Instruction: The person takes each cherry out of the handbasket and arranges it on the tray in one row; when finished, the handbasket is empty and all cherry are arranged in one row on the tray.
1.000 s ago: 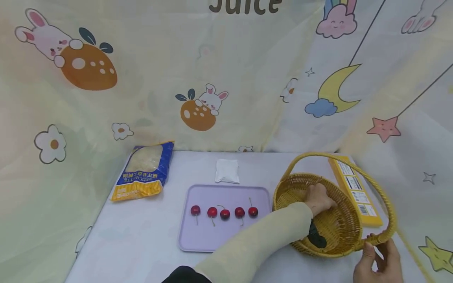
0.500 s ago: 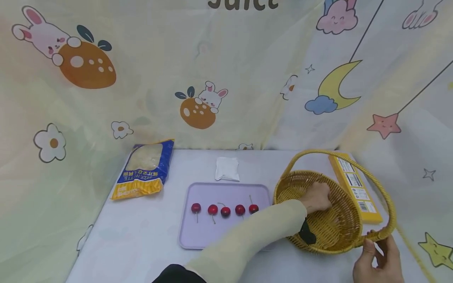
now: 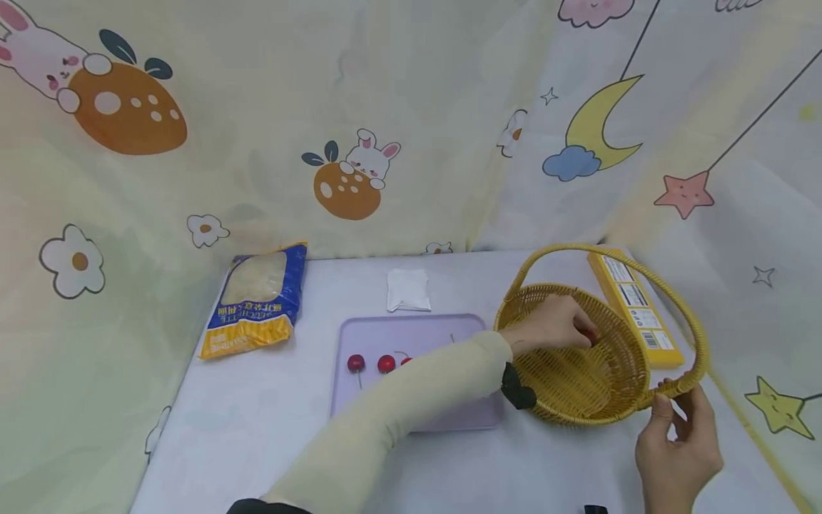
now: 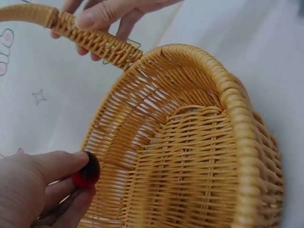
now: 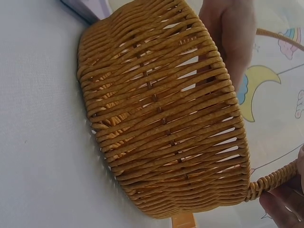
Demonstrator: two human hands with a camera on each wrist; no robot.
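A woven yellow-brown basket (image 3: 578, 389) with a tall arched handle stands tilted on the table. My left hand (image 3: 546, 325) is over its interior and pinches a dark red cherry (image 4: 89, 172) between thumb and fingers, which shows best in the left wrist view. My right hand (image 3: 677, 446) grips the wrapped lower end of the basket's handle (image 4: 99, 40). To the left lies a lilac tray (image 3: 411, 325) with a row of cherries; a cherry (image 3: 356, 363) and another cherry (image 3: 386, 364) show, while my left sleeve covers most of the others.
A blue and yellow food bag (image 3: 260, 300) lies at the back left. A small white packet (image 3: 408, 290) is behind the tray. Behind the basket on the right lies a yellow box (image 3: 636, 310). A printed cloth backdrop (image 3: 424, 128) rises behind the table.
My left hand has risen from inside the basket and turned, so the cherry in its fingers now shows. The right hand keeps its hold on the handle. The head view has tipped down.
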